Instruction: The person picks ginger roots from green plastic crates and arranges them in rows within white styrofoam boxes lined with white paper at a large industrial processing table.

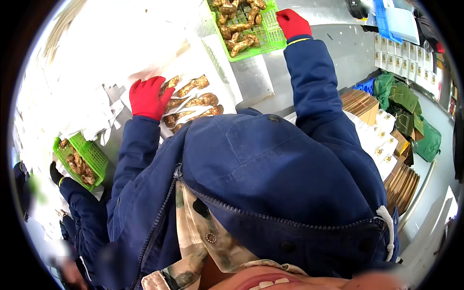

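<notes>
My left hand [149, 98], in a red glove, is over the left side of a white-lined tray [220, 63]. Its thumb stands apart from the fingers, next to the brown mushrooms [193, 86] laid in rows on white paper. Whether a fingertip touches a mushroom, I cannot tell. Up at the right, my right hand [293, 24], also red-gloved, has its fingers curled at the right rim of a bright green plastic basket [270, 35]. Several knobbly brown mushrooms [243, 43] lie in that basket. My jacket hides the near end of the tray.
White paper strips [108, 113] litter the metal table at left. Beyond them stands another green basket of mushrooms [94, 154], beside a co-worker's dark-gloved hand [56, 173]. On my right are stacked flat cardboard [360, 105], white printed boxes [384, 145] and green bags [403, 101].
</notes>
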Tool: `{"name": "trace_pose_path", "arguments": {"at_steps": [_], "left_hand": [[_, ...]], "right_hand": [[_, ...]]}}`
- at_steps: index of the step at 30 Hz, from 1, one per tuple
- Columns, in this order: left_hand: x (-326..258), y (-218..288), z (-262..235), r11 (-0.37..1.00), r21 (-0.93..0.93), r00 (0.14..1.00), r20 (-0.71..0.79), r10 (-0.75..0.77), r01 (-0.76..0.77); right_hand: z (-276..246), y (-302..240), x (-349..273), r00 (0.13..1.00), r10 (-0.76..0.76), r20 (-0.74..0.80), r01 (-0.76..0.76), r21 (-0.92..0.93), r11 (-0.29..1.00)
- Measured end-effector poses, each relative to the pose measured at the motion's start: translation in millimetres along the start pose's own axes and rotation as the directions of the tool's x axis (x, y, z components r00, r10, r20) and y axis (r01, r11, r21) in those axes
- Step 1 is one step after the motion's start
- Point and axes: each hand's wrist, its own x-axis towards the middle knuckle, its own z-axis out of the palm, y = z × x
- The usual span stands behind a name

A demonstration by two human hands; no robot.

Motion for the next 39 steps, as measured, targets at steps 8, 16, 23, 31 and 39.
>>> {"name": "trace_pose_path", "arguments": {"at_steps": [8, 16, 23, 31, 39], "left_hand": [[0, -10, 0, 1.000, -0.012, 0.999, -0.053, 0.004, -0.004], [-3, -11, 5, 1.000, 0.000, 1.000, -0.031, -0.002, 0.002], [-4, -9, 4, 1.000, -0.004, 0.998, -0.055, 0.012, -0.012], [-1, -7, 6, 1.000, -0.025, 0.998, -0.066, 0.004, -0.006], [-12, -12, 3, 0.998, -0.063, 0.994, -0.104, -0.036, 0.030]], "right_hand": [[59, 2, -20, 0.851, 0.025, 0.525, 0.075, -0.169, 0.983], [37, 3, -3, 0.820, -0.079, 0.568, 0.197, -0.149, 0.969], [22, -35, 26, 0.984, 0.144, 0.105, -0.112, -0.261, 0.959], [71, -42, 50, 0.931, 0.351, -0.097, -0.358, -0.076, 0.931], [-8, -31, 8, 0.877, 0.401, 0.265, -0.428, 0.810, 0.401]]}}
